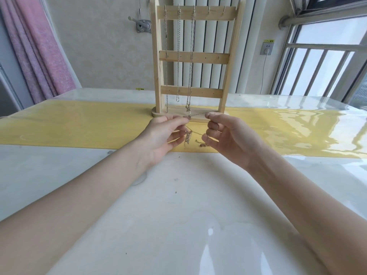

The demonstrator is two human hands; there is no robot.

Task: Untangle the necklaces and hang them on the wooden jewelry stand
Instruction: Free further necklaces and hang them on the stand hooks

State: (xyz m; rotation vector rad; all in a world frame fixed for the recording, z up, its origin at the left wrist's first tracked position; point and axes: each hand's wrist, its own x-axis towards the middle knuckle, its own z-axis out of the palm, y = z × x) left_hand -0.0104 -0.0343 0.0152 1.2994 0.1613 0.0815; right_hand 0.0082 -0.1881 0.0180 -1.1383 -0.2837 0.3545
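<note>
Left hand [158, 135] and right hand [224, 135] each pinch the tangled chains [188, 117] taut; pulling harder could tighten the knot or snap a link.

A glossy white worktop [188, 205] filled the foreground, crossed by a yellow runner [79, 126] under a clear cover that threw back bright glare on the right. Behind it stood a pale patterned wall [103, 52] with a white ribbed radiator [214, 36]. A pink and lilac curtain [37, 56] hung at the left. A wall socket [266, 49] with a white cord sat beside the barred window [317, 72], through which daylight poured.
</note>
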